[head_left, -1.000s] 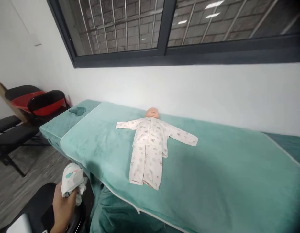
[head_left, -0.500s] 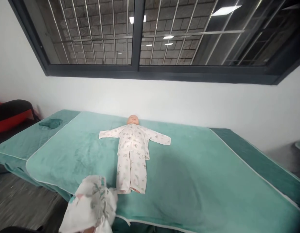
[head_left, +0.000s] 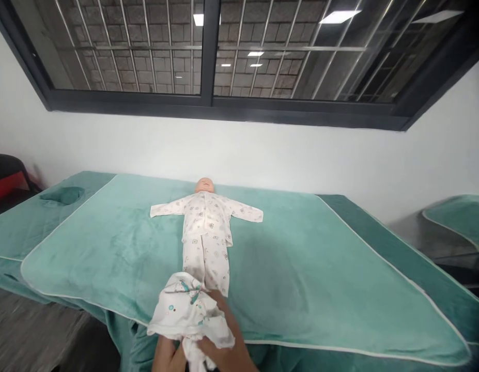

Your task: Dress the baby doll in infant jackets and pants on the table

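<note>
White printed cloth (head_left: 181, 310) has shifted from the lower left to the lower centre of the frame since 0.5 s ago, and 2 hands now show at it. The right hand (head_left: 227, 338) grips it between thumb and fingers; the left hand (head_left: 171, 356) reaches under it, fingers covered, so I cannot tell its grip. The bottom edge cuts off both arms. At centre, the doll (head_left: 204, 206) lies face up, sleeves spread, on the green cover (head_left: 293, 258); the cloth hides 1 trouser-leg end. Prints on cloth and pyjamas (head_left: 212, 258) are too small to read. The left edge crops a black-and-red chair (head_left: 6, 164).
</note>
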`<state>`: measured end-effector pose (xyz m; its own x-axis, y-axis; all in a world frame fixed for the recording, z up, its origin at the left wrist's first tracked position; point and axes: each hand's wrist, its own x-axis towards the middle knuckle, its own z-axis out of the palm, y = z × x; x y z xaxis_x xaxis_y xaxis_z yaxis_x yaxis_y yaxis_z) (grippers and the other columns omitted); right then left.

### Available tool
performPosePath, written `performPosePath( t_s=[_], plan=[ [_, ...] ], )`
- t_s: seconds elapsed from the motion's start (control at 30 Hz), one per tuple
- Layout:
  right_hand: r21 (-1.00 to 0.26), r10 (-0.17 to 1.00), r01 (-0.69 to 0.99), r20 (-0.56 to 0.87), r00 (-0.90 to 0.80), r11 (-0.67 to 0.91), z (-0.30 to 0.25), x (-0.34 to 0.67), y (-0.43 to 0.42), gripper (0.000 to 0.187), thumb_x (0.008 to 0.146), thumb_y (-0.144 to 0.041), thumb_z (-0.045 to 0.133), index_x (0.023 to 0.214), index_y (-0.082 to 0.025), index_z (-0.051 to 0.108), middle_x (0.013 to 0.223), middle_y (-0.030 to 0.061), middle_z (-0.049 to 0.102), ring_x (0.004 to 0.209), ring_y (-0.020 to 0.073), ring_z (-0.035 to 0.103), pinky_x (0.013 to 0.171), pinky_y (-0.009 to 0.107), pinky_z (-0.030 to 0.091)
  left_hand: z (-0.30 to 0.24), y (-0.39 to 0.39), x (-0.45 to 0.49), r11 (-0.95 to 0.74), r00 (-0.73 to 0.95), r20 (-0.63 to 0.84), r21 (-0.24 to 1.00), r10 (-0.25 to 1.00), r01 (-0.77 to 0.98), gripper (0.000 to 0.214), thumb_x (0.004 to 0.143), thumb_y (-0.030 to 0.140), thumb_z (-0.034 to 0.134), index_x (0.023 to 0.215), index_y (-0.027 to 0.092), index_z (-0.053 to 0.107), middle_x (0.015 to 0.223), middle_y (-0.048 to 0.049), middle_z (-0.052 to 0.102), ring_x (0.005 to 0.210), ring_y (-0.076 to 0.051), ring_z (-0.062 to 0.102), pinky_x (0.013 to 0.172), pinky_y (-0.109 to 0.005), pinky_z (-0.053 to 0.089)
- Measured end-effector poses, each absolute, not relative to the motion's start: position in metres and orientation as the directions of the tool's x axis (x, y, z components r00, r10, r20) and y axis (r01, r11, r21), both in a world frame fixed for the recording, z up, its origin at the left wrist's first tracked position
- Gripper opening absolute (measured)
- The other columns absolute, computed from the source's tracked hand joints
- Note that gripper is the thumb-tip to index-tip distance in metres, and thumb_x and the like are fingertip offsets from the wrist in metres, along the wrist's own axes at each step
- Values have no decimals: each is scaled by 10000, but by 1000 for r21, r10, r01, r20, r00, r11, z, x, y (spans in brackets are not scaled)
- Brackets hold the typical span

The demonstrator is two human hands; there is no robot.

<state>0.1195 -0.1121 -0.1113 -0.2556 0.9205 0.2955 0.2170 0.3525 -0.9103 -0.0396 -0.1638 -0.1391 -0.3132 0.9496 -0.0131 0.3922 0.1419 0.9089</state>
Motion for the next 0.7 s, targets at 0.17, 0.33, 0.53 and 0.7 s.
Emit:
performPosePath(
  t_s=[0.17,0.33,0.53,0.7],
  plan=[
    [-778,872,523,473,126,347,-82,204,-59,592,828,-352,624,1402,-280,499,1316,136,604,1193,354,611,1022,522,508,-148,-163,-45,44,-310,45,961,950,274,391,876,562,564,1124,301,716,1147,-89,728,1074,-278,702,941,-412,594],
    [-500,860,864,465,212,58,-91,281,0,548,876,-411,576,1404,-285,508,1388,175,515,1215,384,574,952,561,520,-165,-172,-62,154,-387,-67,968,919,199,398,847,620,595,1022,284,718,1086,-72,759,991,-269,735,932,-397,601],
    [-193,959,978,282,-18,75,-108,324,19,699,898,-531,513,1523,-250,377,1538,210,391,1389,440,424,974,618,491,-164,-162,-92,129,-309,-5,916,951,380,376,871,579,586,1003,268,752,1131,-72,747,1070,-275,709,963,-390,579],
    [-140,956,982,282,-85,129,-38,289,18,679,925,-612,469,1490,-236,433,1645,184,262,1456,478,323,920,611,535,-144,-120,-110,35,-327,152,865,933,501,311,894,494,587,969,243,754,1101,-79,744,1078,-271,695,985,-395,554]
  ],
)
